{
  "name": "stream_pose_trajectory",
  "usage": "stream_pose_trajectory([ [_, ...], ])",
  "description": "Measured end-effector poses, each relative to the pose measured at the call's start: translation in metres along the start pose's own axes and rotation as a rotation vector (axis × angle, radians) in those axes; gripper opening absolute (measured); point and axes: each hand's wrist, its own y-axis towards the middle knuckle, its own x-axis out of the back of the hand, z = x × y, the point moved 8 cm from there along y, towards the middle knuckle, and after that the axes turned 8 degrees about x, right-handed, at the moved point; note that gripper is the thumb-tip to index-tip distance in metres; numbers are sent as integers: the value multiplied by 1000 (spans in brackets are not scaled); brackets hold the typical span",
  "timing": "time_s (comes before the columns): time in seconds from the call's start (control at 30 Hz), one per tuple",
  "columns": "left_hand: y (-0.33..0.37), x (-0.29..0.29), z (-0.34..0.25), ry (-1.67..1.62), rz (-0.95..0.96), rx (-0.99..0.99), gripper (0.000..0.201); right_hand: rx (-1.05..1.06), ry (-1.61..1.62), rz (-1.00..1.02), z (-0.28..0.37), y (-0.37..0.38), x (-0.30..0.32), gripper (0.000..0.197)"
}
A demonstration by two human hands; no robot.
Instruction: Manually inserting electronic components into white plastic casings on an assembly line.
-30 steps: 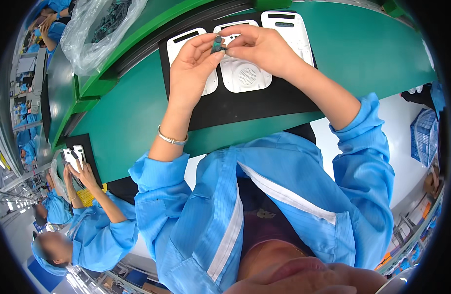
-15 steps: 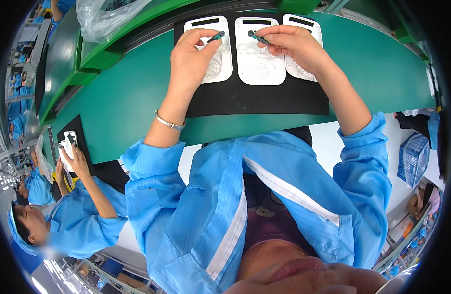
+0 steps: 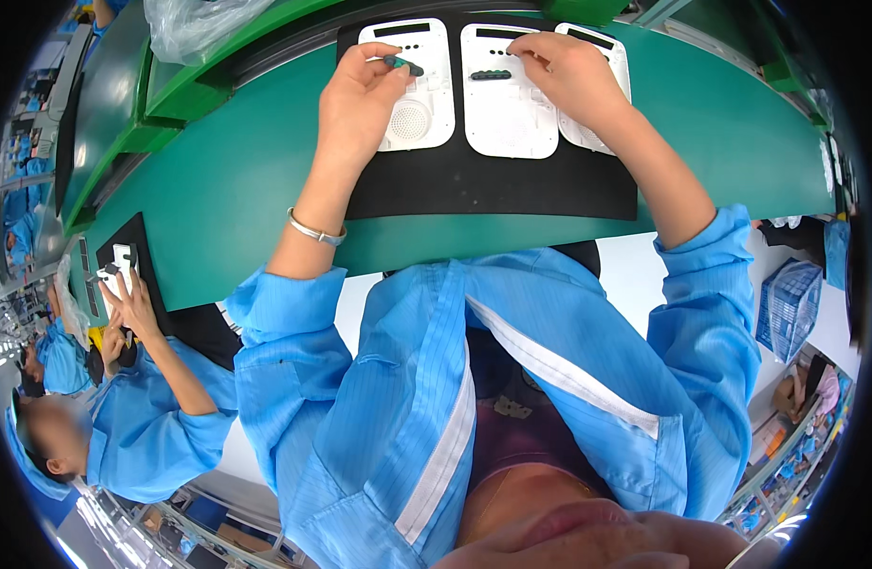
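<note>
Three white plastic housings lie side by side on a black mat (image 3: 493, 194): a left housing (image 3: 436, 90), a middle housing (image 3: 512, 119) and a right housing (image 3: 621, 71). Over the left one, my left hand (image 3: 360, 104) pinches a small dark green-black knobbed strip (image 3: 407, 66) between thumb and fingers. A similar dark knobbed strip (image 3: 491, 75) lies crosswise on the middle housing, below its row of small holes. My right hand (image 3: 578, 76) is above the middle and right housings, apart from that strip, its index finger stretched toward the holes. Its thumb is mostly hidden.
The mat lies on a green table (image 3: 739, 142). Beyond it runs a green-edged shelf (image 3: 170, 123) with a clear plastic bag (image 3: 199, 28). To my left, a co-worker's hands (image 3: 132, 308) handle a white part. A blue basket (image 3: 789, 308) stands at the right.
My right hand has let go of its dark strip, which now lies on the middle housing. My left hand still holds its strip, now turned to slant down to the right.
</note>
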Motion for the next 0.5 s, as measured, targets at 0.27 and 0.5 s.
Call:
stream_pose_trajectory([
  [0.27, 12, -6, 4, -117, 49, 21, 16, 109, -3, 176, 29, 14, -21, 25],
  [0.5, 29, -1, -8, 84, 4, -143, 17, -127, 138, -7, -1, 12, 3, 20],
])
